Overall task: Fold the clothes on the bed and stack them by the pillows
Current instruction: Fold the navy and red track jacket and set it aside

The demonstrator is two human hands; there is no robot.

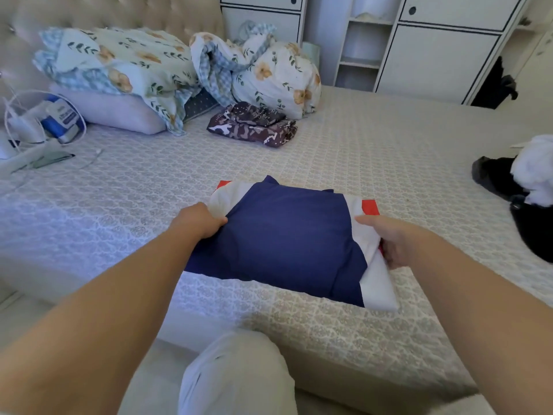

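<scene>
Head view: bed [374,151] in patterned grey-white cover, floral pillows [125,64] at headboard, white wardrobe [443,55] behind. Folded navy, white and red garment [287,235] lies near bed's front edge; left hand [199,220] grips its left side, right hand [395,241] pinches its right edge.

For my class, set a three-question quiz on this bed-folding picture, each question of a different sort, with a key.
1. True or false: the left hand and the right hand both grip the navy, white and red garment.
2. What already lies folded by the floral pillows? A) a dark patterned garment B) a yellow towel C) a pair of shoes
3. Fill in: the unfolded black and white clothes lie at the bed's ____ edge, seen from the person.

Key: 1 true. 2 A, the dark patterned garment. 3 right.
</scene>
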